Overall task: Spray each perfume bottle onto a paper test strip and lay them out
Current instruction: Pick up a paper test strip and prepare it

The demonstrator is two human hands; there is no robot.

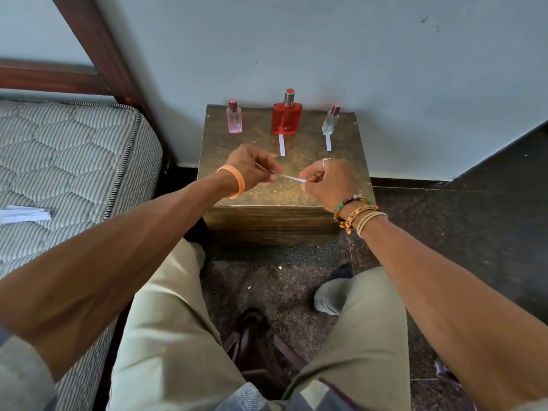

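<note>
1. At the far left, a small pile of spare paper strips (25, 214) lies on the mattress (74, 149), well apart from the work.
2. The pink bottle (234, 120) stands upright at the back left of the wooden stand (296, 221), near the wall. No strip lies in front of it, so I judge this bottle is the one not yet finished.
3. The left hand (247, 169) is above the stand with its fingers curled, and it pinches one end of a thin strip (292, 178).
4. The strip stretches between the two hands, in the air over the front half of the stand. I cannot tell if it is one strip or two stuck together. The paper is very light and bends easily, so a soft pinch at the very end is enough; the other end should stay free and dry for the spray.
5. The red bottle (286, 118) stands in the middle at the back, and a strip (281, 145) lies flat just in front of it.
6. The right hand (327, 180) pinches the other end of the held strip with fingers closed tightly.
7. The clear bottle (330, 123) stands at the back right, also with a strip (328, 143) before it. The bottles look like glass, smooth and breakable; I would take one around the body.
</note>
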